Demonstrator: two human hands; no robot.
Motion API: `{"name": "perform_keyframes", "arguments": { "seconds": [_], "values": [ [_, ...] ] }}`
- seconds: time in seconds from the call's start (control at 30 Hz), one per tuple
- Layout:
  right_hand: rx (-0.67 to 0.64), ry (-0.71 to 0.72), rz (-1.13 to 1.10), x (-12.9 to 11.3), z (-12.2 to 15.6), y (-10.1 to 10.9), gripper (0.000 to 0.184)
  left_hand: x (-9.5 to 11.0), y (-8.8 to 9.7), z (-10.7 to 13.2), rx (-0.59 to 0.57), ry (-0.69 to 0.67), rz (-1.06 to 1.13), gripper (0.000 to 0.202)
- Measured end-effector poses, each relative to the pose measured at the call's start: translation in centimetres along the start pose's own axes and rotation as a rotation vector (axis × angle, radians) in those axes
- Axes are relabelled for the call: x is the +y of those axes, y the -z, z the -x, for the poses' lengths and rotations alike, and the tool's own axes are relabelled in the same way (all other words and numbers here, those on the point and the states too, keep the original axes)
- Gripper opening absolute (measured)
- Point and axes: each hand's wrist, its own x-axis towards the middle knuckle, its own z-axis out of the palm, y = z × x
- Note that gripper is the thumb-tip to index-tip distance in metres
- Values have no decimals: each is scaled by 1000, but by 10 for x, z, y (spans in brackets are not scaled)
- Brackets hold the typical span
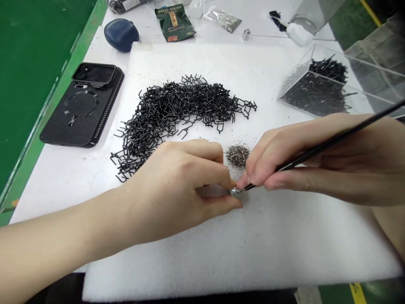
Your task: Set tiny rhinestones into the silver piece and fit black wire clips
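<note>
White foam sheet lay on a white bench, with green floor showing past the bench's left edge. A black phone sat near that edge, and a blue case and a green packet sat by the far edge. A big pile of bent black wires curved across the middle of the foam. A clear box full of more black wires lay tipped near the right corner.

The left hand came in from the near left, and the right hand came in from the right. A small silver bit sat near the foam's middle, just at the tip of a thin black stick. The right fingers held that stick, which ran long and slanted up to the right. The left fingers were pinched narrow beside the bit, but I could not tell what they held. A little heap of silver grains lay just past them.
</note>
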Motion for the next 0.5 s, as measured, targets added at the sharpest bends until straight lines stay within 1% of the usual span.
{"name": "perform_keyframes", "arguments": {
  "seconds": [0.13,0.43,0.5],
  "values": [
    [-14,-10,-11,0,0,1,4,1,0,-1,-13,18,0,16],
    [-28,29,17,0,0,1,4,-1,0,1,-4,8,18,15],
    [14,44,46,0,3,1,2,-1,0,1,14,10,15,11]
  ]
}}
